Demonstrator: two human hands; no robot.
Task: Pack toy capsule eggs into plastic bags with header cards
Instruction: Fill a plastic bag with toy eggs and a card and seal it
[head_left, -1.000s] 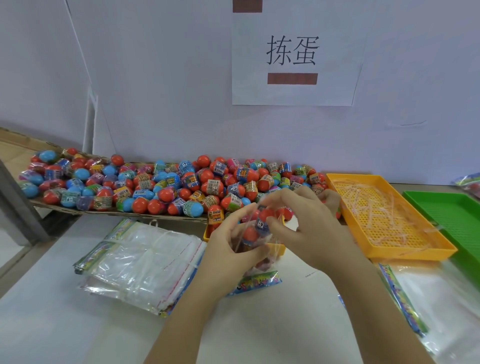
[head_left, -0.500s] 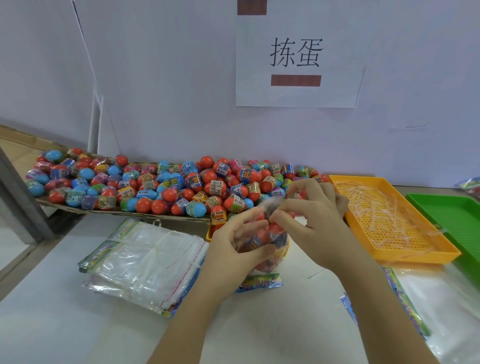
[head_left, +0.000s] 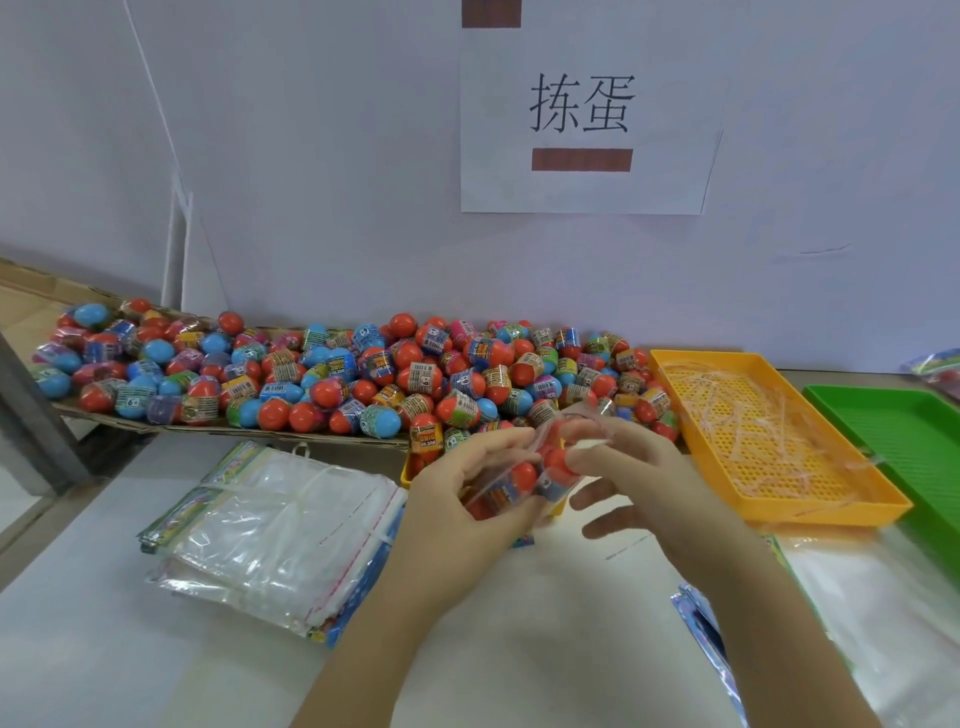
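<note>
A white table (head_left: 104, 649) stands against a pale wall (head_left: 311, 182) that carries one white paper sign (head_left: 493, 130). Along the table's far edge, one flat brown cardboard tray (head_left: 208, 428) holds a heap of red and blue plastic capsule eggs (head_left: 415, 374), too many to count. At the far right corner sit one orange perforated plastic tray (head_left: 810, 512) and one green plastic tray (head_left: 909, 441), the latter cut off.

Two stacks of empty clear bags lie near: the left stack (head_left: 280, 530) and the right stack (head_left: 883, 623), which is cut off. A small yellow tray (head_left: 408, 470) is mostly hidden.

Over the table's middle, the left hand (head_left: 467, 499) cups a clear plastic bag of eggs (head_left: 524, 483), its egg count unclear. The right hand (head_left: 639, 478) pinches its top, other fingers spread.
</note>
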